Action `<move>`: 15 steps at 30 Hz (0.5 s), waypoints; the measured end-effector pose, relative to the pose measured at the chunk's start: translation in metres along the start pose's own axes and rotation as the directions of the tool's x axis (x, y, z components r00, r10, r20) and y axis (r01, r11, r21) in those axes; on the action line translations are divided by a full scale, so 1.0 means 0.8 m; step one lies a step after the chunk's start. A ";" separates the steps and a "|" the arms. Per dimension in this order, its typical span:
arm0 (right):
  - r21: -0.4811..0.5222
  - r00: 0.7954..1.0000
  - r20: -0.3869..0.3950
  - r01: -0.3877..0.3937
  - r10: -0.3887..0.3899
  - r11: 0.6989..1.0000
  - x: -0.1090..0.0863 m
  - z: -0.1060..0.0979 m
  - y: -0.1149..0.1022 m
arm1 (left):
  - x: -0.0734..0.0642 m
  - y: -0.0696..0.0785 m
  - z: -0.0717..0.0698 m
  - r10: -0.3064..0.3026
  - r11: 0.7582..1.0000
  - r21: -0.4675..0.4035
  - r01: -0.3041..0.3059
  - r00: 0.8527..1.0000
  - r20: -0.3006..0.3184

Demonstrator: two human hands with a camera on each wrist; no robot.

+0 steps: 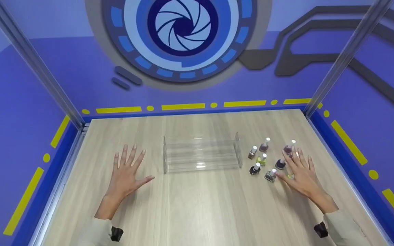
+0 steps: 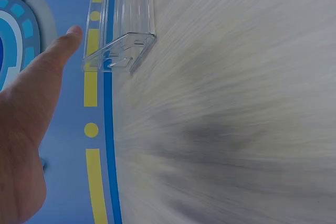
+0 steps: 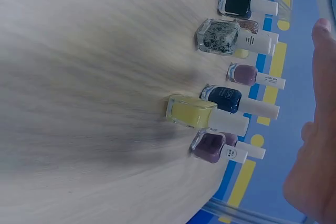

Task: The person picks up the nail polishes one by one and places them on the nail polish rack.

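Observation:
My left hand [image 1: 126,177] is spread flat over the table, left of a clear acrylic rack [image 1: 200,155], and holds nothing. In the left wrist view the rack's end panel [image 2: 121,51] shows beyond the thumb. My right hand [image 1: 301,174], fingers spread, hovers over a group of nail polish bottles with white caps and partly hides some. Among them are a black bottle [image 3: 236,2], a speckled bottle [image 3: 218,36], a dark blue bottle [image 3: 223,98], a yellow bottle [image 3: 190,111] and a purple bottle [image 3: 208,146]. All of them stand upright, right of the rack.
The pale wooden table [image 1: 197,208] is bounded by a blue printed back wall [image 1: 197,94] and side walls. Metal posts [image 1: 347,54] rise at its two far corners. A small dark device [image 1: 321,229] sits at each wrist.

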State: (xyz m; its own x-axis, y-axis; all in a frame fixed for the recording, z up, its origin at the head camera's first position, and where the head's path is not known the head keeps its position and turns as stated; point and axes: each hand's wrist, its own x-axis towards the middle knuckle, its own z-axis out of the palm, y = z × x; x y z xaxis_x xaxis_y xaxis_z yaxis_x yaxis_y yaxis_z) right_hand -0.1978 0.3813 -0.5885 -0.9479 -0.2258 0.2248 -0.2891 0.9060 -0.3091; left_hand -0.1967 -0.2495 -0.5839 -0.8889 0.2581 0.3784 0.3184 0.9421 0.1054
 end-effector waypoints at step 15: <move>0.090 1.000 0.002 -0.015 0.014 0.996 -0.002 0.003 -0.002 | 0.003 0.018 0.037 -0.066 0.976 -0.205 0.076 0.996 0.059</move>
State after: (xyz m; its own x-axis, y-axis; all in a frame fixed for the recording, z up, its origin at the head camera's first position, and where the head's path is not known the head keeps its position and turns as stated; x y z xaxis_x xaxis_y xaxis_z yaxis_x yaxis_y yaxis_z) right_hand -0.1964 0.3796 -0.5908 -0.9522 -0.2133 0.2186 -0.2862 0.8733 -0.3944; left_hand -0.2043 -0.2291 -0.6084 -0.9256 0.2080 0.3161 0.3105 0.8950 0.3203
